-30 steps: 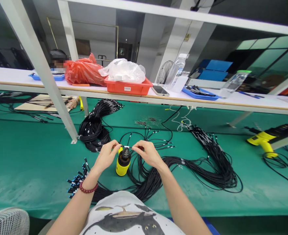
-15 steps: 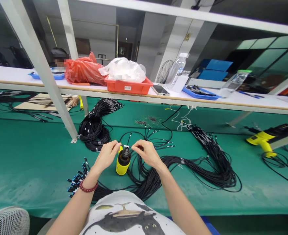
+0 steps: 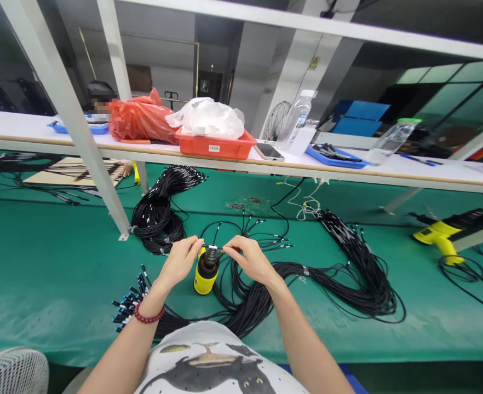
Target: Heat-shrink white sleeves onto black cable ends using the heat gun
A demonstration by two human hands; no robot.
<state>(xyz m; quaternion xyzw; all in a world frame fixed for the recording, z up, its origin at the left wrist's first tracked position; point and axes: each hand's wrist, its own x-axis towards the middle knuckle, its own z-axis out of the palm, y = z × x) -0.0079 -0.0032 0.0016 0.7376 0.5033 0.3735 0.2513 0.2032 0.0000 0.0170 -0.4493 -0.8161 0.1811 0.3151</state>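
A thin black cable (image 3: 206,246) with a white sleeve on it stretches level between my two hands. My left hand (image 3: 182,259) pinches its left end, and my right hand (image 3: 247,258) pinches it on the other side. Right under the white sleeve stands a yellow heat gun (image 3: 206,276), upright, its dark nozzle pointing up at the cable. A thick bundle of black cables (image 3: 252,309) runs across the mat below my hands, with blue-tipped ends (image 3: 128,303) fanned out at the left. Several cables with white marks (image 3: 262,235) spread out behind my right hand.
A coiled cable bundle (image 3: 159,213) lies by the shelf post (image 3: 102,180). Another yellow heat gun (image 3: 441,235) rests at the right. The shelf above holds a red tray (image 3: 217,146), a phone (image 3: 269,151) and bottles. Behind it at the left, another person's hand (image 3: 125,168) shows.
The cable and white sleeve have dropped slightly toward the nozzle, still pinched in both hands. Otherwise the scene looks the same.
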